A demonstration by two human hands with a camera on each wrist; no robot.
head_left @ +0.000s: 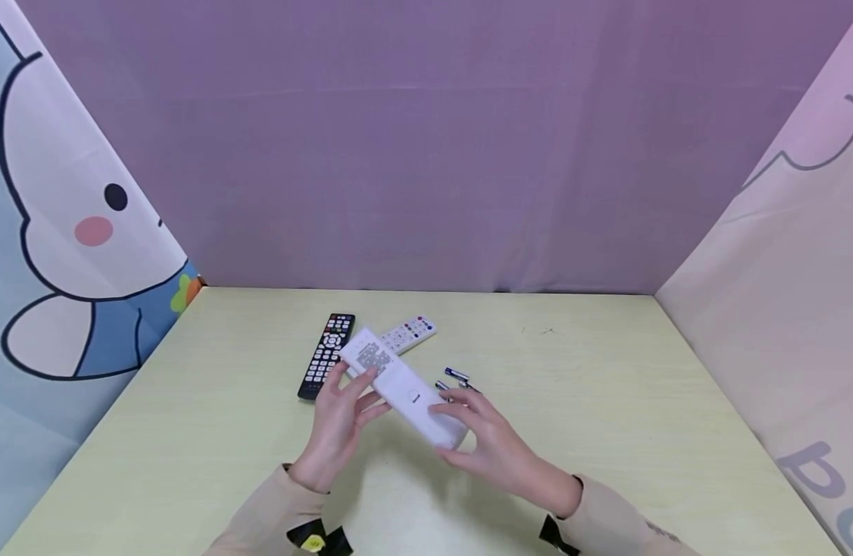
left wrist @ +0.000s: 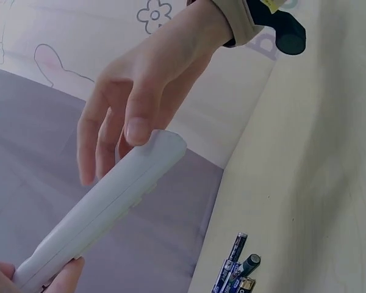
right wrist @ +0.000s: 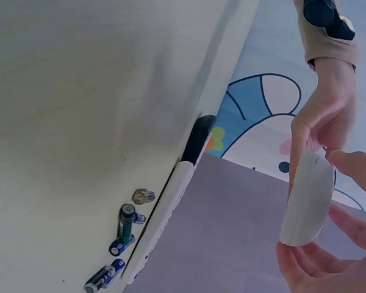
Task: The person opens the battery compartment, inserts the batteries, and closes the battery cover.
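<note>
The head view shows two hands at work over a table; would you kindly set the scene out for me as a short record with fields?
Held item: white remote, lifted, back toward the head camera
Left grip: left hand, at the end with the printed label
Right grip: right hand, at the opposite end
Surface: pale table
Also on it: black remote, buttons up; second white remote, buttons up, partly hidden
Loose parts: batteries, beyond the right hand; count unclear

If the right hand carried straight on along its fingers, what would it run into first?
The white remote held between both hands: the right hand's fingers already appear to touch its near end, though exact depth is hard to judge.
</note>
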